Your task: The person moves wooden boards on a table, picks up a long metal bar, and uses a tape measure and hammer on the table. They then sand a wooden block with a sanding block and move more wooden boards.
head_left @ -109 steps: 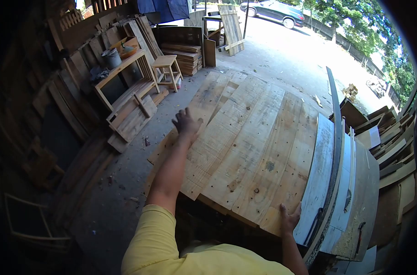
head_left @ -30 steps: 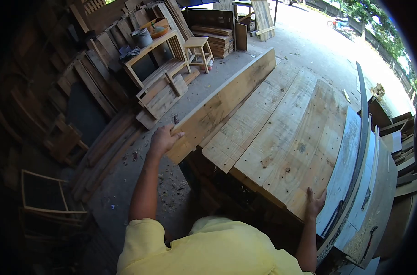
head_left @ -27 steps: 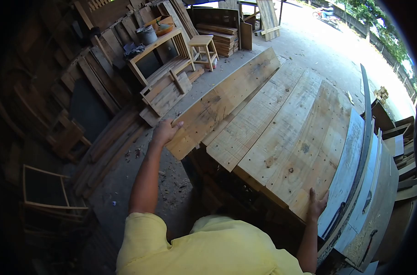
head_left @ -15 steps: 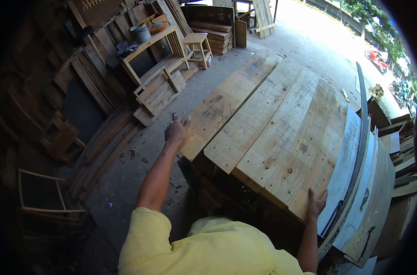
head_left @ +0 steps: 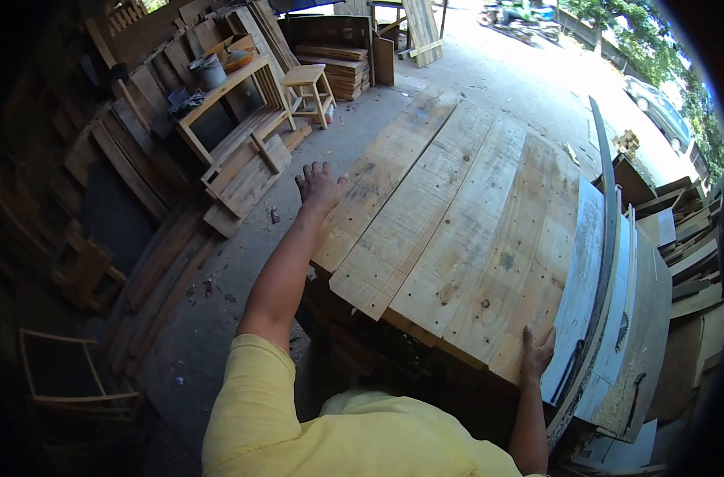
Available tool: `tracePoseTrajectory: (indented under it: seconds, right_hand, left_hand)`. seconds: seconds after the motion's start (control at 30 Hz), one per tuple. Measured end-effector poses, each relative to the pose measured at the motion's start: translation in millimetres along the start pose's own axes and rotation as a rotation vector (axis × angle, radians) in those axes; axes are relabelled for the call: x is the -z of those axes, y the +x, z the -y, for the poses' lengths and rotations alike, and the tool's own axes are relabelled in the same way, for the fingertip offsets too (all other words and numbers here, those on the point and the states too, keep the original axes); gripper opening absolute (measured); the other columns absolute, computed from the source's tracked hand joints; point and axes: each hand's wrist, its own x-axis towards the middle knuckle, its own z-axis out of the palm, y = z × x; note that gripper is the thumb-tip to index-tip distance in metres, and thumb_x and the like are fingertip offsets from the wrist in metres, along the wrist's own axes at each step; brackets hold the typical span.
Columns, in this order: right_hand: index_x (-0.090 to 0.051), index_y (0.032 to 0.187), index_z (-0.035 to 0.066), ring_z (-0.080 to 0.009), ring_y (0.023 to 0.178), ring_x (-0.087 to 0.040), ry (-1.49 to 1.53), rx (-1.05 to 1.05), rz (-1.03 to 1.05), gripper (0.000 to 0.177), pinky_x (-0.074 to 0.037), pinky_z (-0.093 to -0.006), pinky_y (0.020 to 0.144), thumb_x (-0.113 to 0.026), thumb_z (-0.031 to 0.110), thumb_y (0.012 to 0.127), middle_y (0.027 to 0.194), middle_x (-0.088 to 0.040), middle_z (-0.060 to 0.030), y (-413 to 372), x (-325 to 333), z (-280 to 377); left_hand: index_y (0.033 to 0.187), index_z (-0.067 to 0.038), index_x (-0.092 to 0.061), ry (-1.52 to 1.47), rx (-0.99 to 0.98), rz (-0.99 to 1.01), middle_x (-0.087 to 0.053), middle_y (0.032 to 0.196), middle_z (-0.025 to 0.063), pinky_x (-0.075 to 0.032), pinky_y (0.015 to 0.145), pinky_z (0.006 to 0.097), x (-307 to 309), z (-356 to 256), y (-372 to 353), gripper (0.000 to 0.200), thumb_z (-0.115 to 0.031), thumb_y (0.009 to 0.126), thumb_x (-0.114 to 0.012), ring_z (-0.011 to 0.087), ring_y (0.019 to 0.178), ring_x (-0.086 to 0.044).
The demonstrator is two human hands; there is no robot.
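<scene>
A panel of pale wooden planks (head_left: pixel 457 230) with many small dark dots lies across the work surface. Its leftmost plank (head_left: pixel 378 183) lies along the panel's left side, with a thin dark line between them. My left hand (head_left: pixel 320 189) is at the outer edge of that plank, fingers apart and pointing away from me. At the near right corner of the panel, my right hand (head_left: pixel 538 354) rests against the side edge, thumb and fingers apart. Neither hand is wrapped round anything.
Right of the panel are a bluish board (head_left: pixel 578 270), a long dark strip (head_left: pixel 610 207) and a round saw blade (head_left: pixel 623 330). A wooden stool (head_left: pixel 304 76), a bench frame and stacked planks (head_left: pixel 338 67) stand at the back left. Vehicles are outside.
The gap between the leftmost plank and the rest of the panel has narrowed. My left hand has moved farther forward along the plank's edge. The view has shifted slightly.
</scene>
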Motion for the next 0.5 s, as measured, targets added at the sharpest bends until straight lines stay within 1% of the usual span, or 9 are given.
tracePoseTrajectory:
  seconds: [0.03,0.1,0.13,0.2,0.23,0.3,0.4,0.47,0.5]
  right_hand:
    - [-0.036,0.140,-0.013,-0.0396,0.132,-0.043,-0.004,-0.007,-0.016,0.088,-0.032,-0.0410,0.112,-0.076,0.039,0.082,0.140,-0.044,-0.0308,-0.4,-0.2,3.7]
    - [-0.034,0.142,-0.012,-0.0414,0.133,-0.041,-0.058,-0.014,0.004,0.082,-0.030,-0.0421,0.113,-0.068,0.041,0.088,0.142,-0.042,-0.0310,-1.0,2.0,10.4]
    - [-0.034,0.142,-0.012,-0.0414,0.133,-0.041,-0.067,-0.024,-0.017,0.082,-0.030,-0.0421,0.113,-0.068,0.041,0.088,0.142,-0.042,-0.0310,-1.1,2.4,10.9]
    - [-0.033,0.143,-0.010,-0.0414,0.135,-0.038,-0.143,-0.032,-0.032,0.078,-0.028,-0.0423,0.114,-0.060,0.044,0.093,0.143,-0.041,-0.0309,1.5,-2.2,7.8]
    - [-0.032,0.144,-0.009,-0.0413,0.136,-0.036,-0.131,-0.051,0.000,0.078,-0.027,-0.0424,0.115,-0.055,0.047,0.095,0.144,-0.039,-0.0307,3.8,-2.7,4.7]
    - [-0.032,0.144,-0.009,-0.0413,0.136,-0.036,-0.137,-0.068,-0.001,0.077,-0.027,-0.0423,0.115,-0.054,0.047,0.095,0.145,-0.039,-0.0305,4.5,-3.6,6.3]
    - [-0.032,0.144,-0.008,-0.0418,0.135,-0.038,-0.153,-0.090,-0.007,0.076,-0.029,-0.0427,0.114,-0.054,0.047,0.095,0.144,-0.040,-0.0300,1.9,-2.8,6.7]
    - [-0.033,0.144,-0.006,-0.0413,0.135,-0.038,-0.134,-0.115,0.054,0.075,-0.029,-0.0427,0.113,-0.055,0.047,0.095,0.144,-0.040,-0.0295,1.7,3.1,19.6]
    - [-0.035,0.142,-0.005,-0.0420,0.128,-0.046,-0.185,-0.067,-0.027,0.075,-0.034,-0.0443,0.109,-0.057,0.047,0.093,0.136,-0.049,-0.0296,3.1,-3.6,8.3]
  left_hand:
    - [0.136,-0.006,-0.048,-0.009,-0.016,0.000,-0.043,0.143,0.0180,-0.028,0.109,0.0558,-5.6,-6.2,12.7,0.063,-0.053,0.094,-0.048,0.0340,0.136,-0.034]
    - [0.138,-0.005,-0.045,-0.167,0.089,0.092,-0.043,0.143,0.0187,-0.030,0.108,0.0555,-20.8,-20.8,34.3,0.068,-0.056,0.093,-0.048,0.0360,0.135,-0.036]
    - [0.138,-0.005,-0.045,-0.181,0.068,0.097,-0.043,0.143,0.0187,-0.030,0.108,0.0555,-28.9,-27.9,43.0,0.068,-0.056,0.093,-0.048,0.0360,0.135,-0.036]
    - [0.139,-0.003,-0.044,-0.295,0.159,0.146,-0.048,0.139,0.0210,-0.037,0.104,0.0523,-42.8,-37.7,61.5,0.071,-0.057,0.092,-0.048,0.0369,0.130,-0.045]
    - [0.139,-0.003,-0.044,-0.307,0.137,0.148,-0.048,0.139,0.0210,-0.037,0.104,0.0523,-58.8,-38.6,73.4,0.071,-0.057,0.092,-0.048,0.0369,0.130,-0.045]
    - [0.134,-0.001,-0.046,-0.341,0.145,0.116,-0.055,0.130,0.0233,-0.043,0.100,0.0490,-93.9,-44.0,94.3,0.071,-0.057,0.091,-0.049,0.0376,0.120,-0.055]
    - [0.127,0.000,-0.050,-0.229,0.167,0.056,-0.061,0.121,0.0242,-0.046,0.097,0.0471,-76.5,-65.2,68.9,0.068,-0.057,0.090,-0.050,0.0378,0.113,-0.060]
    - [0.121,0.000,-0.053,-0.238,0.156,0.022,-0.064,0.116,0.0239,-0.048,0.094,0.0475,-73.5,-66.6,67.5,0.066,-0.058,0.090,-0.051,0.0390,0.108,-0.062]
    - [0.121,0.000,-0.053,-0.248,0.137,0.023,-0.064,0.116,0.0239,-0.048,0.094,0.0475,-76.1,-64.9,66.1,0.066,-0.058,0.090,-0.051,0.0390,0.108,-0.062]
